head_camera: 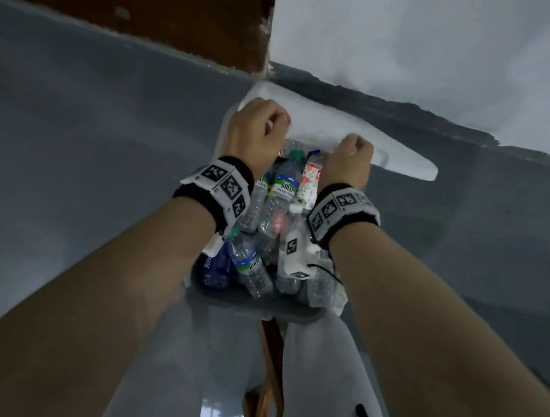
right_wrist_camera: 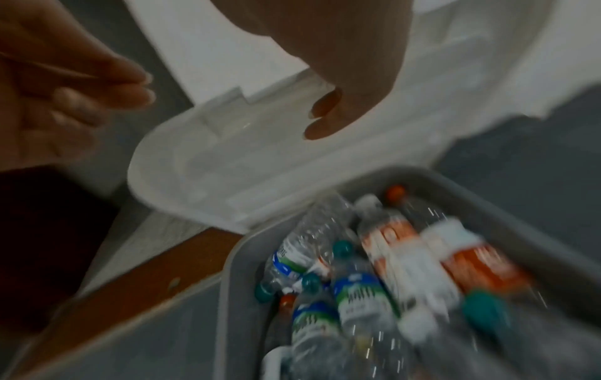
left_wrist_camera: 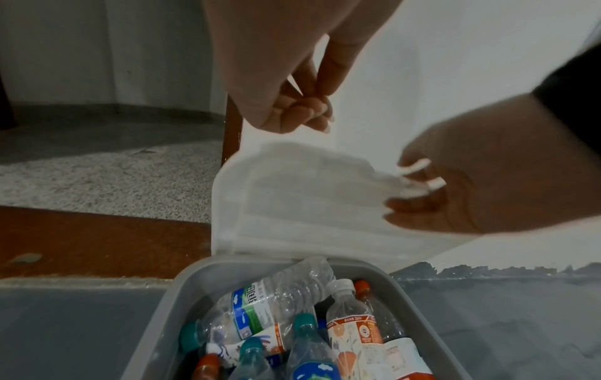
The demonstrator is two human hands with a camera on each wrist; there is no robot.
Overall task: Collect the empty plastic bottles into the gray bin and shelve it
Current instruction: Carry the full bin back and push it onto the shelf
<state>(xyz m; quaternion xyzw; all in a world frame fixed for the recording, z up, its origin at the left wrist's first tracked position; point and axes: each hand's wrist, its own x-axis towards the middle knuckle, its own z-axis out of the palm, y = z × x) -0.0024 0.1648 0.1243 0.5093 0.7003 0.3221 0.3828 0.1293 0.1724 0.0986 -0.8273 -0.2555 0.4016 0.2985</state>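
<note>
White plastic, the lid [head_camera: 321, 127] stood raised behind the bottles [head_camera: 266, 227] in the gray bin [head_camera: 260, 308]. Your left hand [head_camera: 256, 125] curled empty; your right hand [head_camera: 352, 158] pinched its edge, probably for closing.

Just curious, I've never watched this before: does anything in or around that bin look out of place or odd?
Little stands out. The gray bin is heaped with bottles lying crisscross, several crumpled. Its white lid stands tilted open at the far rim, with both hands near its edge.
</note>
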